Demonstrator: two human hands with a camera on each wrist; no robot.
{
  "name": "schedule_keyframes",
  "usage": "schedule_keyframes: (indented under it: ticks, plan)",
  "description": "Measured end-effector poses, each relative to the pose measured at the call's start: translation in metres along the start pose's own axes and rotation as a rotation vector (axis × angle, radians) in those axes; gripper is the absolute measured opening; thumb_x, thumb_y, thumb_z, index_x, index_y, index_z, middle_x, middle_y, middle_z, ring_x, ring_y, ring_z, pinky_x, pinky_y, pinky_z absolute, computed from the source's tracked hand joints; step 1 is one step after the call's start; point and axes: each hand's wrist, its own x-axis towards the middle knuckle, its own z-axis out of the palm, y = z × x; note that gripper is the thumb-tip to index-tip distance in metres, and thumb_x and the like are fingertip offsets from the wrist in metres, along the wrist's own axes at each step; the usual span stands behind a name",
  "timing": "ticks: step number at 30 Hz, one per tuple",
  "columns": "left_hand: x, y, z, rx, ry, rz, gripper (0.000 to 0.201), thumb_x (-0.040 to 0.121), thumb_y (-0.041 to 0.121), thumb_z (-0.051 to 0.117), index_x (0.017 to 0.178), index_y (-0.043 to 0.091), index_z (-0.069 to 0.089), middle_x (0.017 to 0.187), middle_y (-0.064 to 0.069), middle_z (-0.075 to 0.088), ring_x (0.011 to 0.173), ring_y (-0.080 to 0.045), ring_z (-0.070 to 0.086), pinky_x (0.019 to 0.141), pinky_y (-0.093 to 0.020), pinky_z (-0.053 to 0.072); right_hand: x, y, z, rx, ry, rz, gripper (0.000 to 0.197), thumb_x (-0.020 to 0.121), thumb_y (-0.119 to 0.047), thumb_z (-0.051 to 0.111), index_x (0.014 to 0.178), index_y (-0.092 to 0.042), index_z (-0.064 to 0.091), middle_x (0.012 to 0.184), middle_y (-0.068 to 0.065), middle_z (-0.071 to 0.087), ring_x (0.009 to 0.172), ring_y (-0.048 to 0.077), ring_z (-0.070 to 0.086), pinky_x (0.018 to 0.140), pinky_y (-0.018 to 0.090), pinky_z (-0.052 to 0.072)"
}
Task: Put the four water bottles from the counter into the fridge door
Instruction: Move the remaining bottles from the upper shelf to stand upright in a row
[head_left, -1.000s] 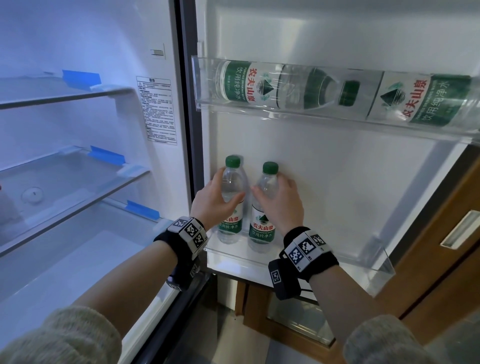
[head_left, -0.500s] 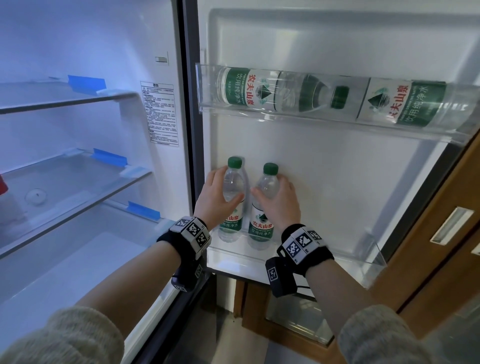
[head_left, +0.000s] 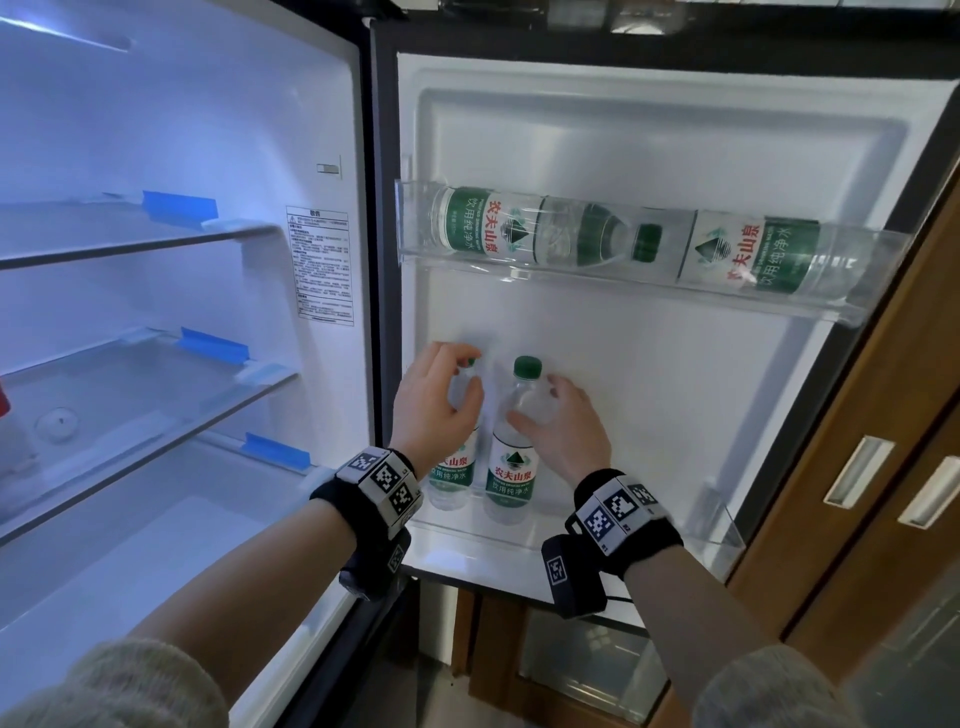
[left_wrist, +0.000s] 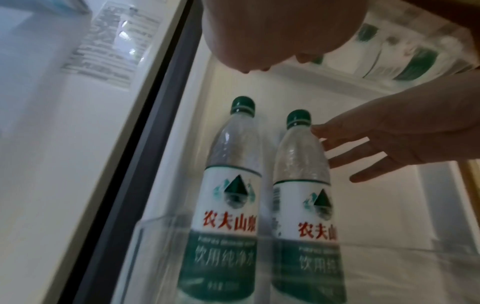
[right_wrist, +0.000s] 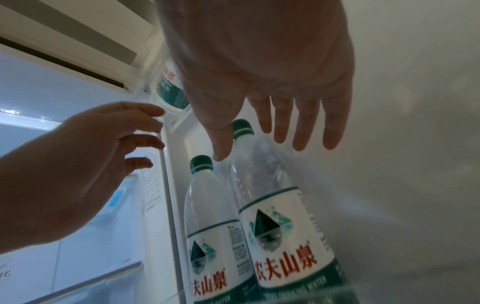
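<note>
On the lower door shelf (head_left: 519, 540), my left hand (head_left: 434, 410) and right hand (head_left: 563, 431) have just let go, fingers spread, leaving both upright bottles (head_left: 511, 467) stowed.

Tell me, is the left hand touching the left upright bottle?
Apart. The left wrist view shows white door wall between the left hand and the cap of the left upright bottle.

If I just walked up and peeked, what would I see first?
You would see two hands, the left hand and the right hand, open beside two upright water bottles that stand in the lower door shelf of an open fridge. Above them, two more bottles lie on their sides in the upper door shelf.
</note>
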Motion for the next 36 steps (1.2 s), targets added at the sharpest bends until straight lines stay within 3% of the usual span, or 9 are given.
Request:
schedule_keyframes:
  ticks: [6, 10, 19, 22, 25, 28, 30, 33, 36]
  plan:
    - [0.028, 0.049, -0.006, -0.182, 0.100, 0.310, 0.017, 0.084, 0.013, 0.054, 0.101, 0.012, 0.058, 0.094, 0.006, 0.055, 0.087, -0.005, 0.050, 0.076, -0.023, 0.044, -0.003, -0.023, -0.033, 0.018, 0.287, -0.144, 0.016, 0.091, -0.035, 0.057, 0.097, -0.023, 0.064, 0.097, -0.008, 0.061, 0.093, 0.017, 0.058, 0.081, 0.033, 0.048]
    - [0.053, 0.073, -0.012, -0.181, 0.170, 0.415, 0.017, 0.083, 0.012, 0.055, 0.100, 0.012, 0.058, 0.095, -0.006, 0.064, 0.090, -0.013, 0.053, 0.082, -0.025, 0.042, -0.011, -0.054, -0.067, 0.026, 0.346, -0.288, 0.015, 0.092, -0.026, 0.058, 0.079, -0.022, 0.065, 0.072, -0.010, 0.061, 0.067, 0.013, 0.056, 0.065, 0.024, 0.041]
    - [0.119, 0.088, -0.033, -0.070, 0.192, 0.278, 0.028, 0.087, 0.024, 0.049, 0.106, 0.008, 0.062, 0.107, -0.006, 0.064, 0.101, -0.021, 0.056, 0.090, -0.029, 0.039, 0.008, -0.139, -0.155, 0.071, 0.471, -0.578, 0.017, 0.087, -0.025, 0.056, 0.078, -0.018, 0.068, 0.072, -0.006, 0.065, 0.073, 0.017, 0.060, 0.071, 0.034, 0.051]
    - [0.132, 0.088, -0.036, 0.054, 0.119, 0.200, 0.034, 0.091, 0.033, 0.045, 0.111, 0.013, 0.063, 0.111, -0.002, 0.066, 0.106, -0.022, 0.057, 0.092, -0.031, 0.037, 0.036, -0.151, -0.167, -0.087, 0.377, -0.483, 0.020, 0.090, -0.029, 0.052, 0.091, -0.019, 0.069, 0.091, -0.005, 0.068, 0.096, 0.019, 0.057, 0.084, 0.038, 0.051]
    - [0.138, 0.089, -0.038, 0.153, 0.085, 0.124, 0.026, 0.095, 0.030, 0.044, 0.108, 0.017, 0.063, 0.096, 0.003, 0.071, 0.089, -0.021, 0.064, 0.087, -0.031, 0.035, 0.059, -0.161, -0.169, -0.284, 0.182, -0.340, 0.027, 0.089, -0.035, 0.046, 0.099, -0.019, 0.067, 0.104, 0.002, 0.066, 0.102, 0.023, 0.056, 0.090, 0.041, 0.049]
    - [0.141, 0.092, -0.041, 0.176, 0.085, 0.107, 0.024, 0.095, 0.018, 0.041, 0.108, 0.018, 0.061, 0.082, 0.003, 0.070, 0.076, -0.022, 0.064, 0.085, -0.034, 0.038, 0.074, -0.166, -0.167, -0.396, -0.018, -0.227, 0.030, 0.093, -0.036, 0.043, 0.085, -0.013, 0.061, 0.090, 0.004, 0.061, 0.092, 0.024, 0.056, 0.078, 0.033, 0.046]
    - [0.144, 0.095, -0.044, 0.147, 0.070, 0.083, 0.029, 0.092, 0.011, 0.041, 0.113, 0.018, 0.059, 0.095, 0.002, 0.068, 0.077, -0.018, 0.061, 0.084, -0.032, 0.037, 0.083, -0.164, -0.164, -0.459, -0.086, -0.159, 0.037, 0.095, -0.042, 0.042, 0.075, -0.013, 0.052, 0.086, 0.004, 0.056, 0.089, 0.025, 0.052, 0.069, 0.031, 0.039]
    - [0.149, 0.102, -0.047, 0.129, 0.037, 0.022, 0.037, 0.089, 0.008, 0.042, 0.121, 0.020, 0.055, 0.115, -0.001, 0.062, 0.084, -0.019, 0.061, 0.086, -0.033, 0.039, 0.091, -0.166, -0.162, -0.482, -0.171, -0.077, 0.055, 0.090, -0.055, 0.049, 0.117, -0.009, 0.057, 0.119, 0.008, 0.058, 0.097, 0.023, 0.053, 0.079, 0.030, 0.041]
    - [0.150, 0.106, -0.047, 0.131, 0.015, -0.032, 0.043, 0.089, 0.009, 0.040, 0.128, 0.024, 0.051, 0.117, 0.000, 0.060, 0.086, -0.021, 0.063, 0.091, -0.038, 0.044, 0.089, -0.175, -0.172, -0.485, -0.325, -0.078, 0.062, 0.086, -0.065, 0.053, 0.120, -0.013, 0.055, 0.113, 0.005, 0.061, 0.078, 0.015, 0.056, 0.070, 0.023, 0.044]
